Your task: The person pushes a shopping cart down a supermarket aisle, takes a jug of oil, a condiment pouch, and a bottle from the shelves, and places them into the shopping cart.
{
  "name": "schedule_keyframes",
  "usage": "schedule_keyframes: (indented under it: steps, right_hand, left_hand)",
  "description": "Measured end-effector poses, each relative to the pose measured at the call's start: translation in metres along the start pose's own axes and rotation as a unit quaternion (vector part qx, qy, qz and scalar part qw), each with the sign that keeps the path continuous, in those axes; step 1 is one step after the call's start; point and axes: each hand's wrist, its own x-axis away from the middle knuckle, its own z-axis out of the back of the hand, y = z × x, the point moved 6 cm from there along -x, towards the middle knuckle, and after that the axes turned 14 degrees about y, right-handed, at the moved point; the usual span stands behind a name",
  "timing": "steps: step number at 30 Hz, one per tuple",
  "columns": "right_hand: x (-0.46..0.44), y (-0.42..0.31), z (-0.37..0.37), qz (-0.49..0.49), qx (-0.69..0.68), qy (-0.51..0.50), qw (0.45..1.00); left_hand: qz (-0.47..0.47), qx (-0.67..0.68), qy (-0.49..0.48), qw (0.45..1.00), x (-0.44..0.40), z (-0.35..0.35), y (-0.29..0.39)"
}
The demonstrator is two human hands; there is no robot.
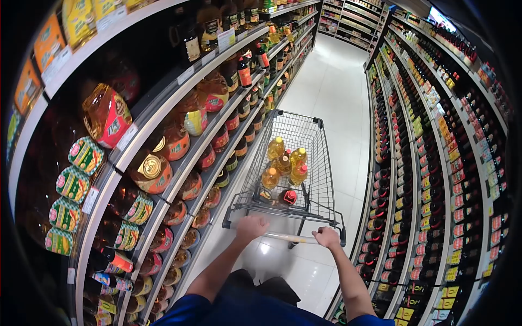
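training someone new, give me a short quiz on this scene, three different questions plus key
1. True or false: the bare left hand and bare right hand are both on the pale handle bar.
2. Where are the clear, yellow-capped bottles of golden liquid? a) on the floor b) in the dark wire cart c) in the left hand
3. Fill in (nearer/farther): the dark, red-capped bottle is ___ the handle bar than those.

Key: 1 true; 2 b; 3 nearer

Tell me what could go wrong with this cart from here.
The cart runs close to the left shelves, so its side might clip them. The upright bottles stand loosely grouped in the basket, so a sharp stop could topple some.
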Motion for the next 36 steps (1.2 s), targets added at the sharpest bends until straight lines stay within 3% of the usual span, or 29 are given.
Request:
schedule_keyframes:
  steps: [1, 7, 15, 19, 24, 30, 36]
  right_hand:
    - [-0.011, 0.003, 0.003, 0.008, 0.007, -0.003, 1.0]
    - [-0.079, 0.025, 0.029, 0.039, 0.003, -0.018, 0.999]
    - [-0.16, 0.041, 0.074, 0.089, 0.007, -0.075, 0.993]
    - [-0.197, 0.052, 0.096, 0.118, 0.003, -0.059, 0.991]
    - [-0.232, 0.056, 0.13, 0.109, 0.0, -0.046, 0.993]
    - [-0.284, 0.073, 0.15, 0.099, -0.031, 0.081, 0.991]
    - [-0.327, 0.076, 0.177, 0.088, -0.024, 0.097, 0.991]
  left_hand:
    - [-0.02, 0.015, 0.014, 1.0, -0.007, -0.004, 0.005]
    - [0.065, -0.036, -0.096, 0.993, -0.05, -0.037, 0.036]
    - [0.111, -0.099, -0.075, 0.986, -0.109, -0.09, 0.061]
    - [0.166, -0.116, -0.134, 0.97, -0.135, -0.121, 0.069]
    - [0.174, -0.114, -0.115, 0.971, -0.169, -0.136, 0.093]
    - [0.146, -0.114, -0.066, 0.98, -0.202, -0.169, 0.107]
    - [0.144, -0.111, -0.083, 0.98, -0.238, -0.199, 0.113]
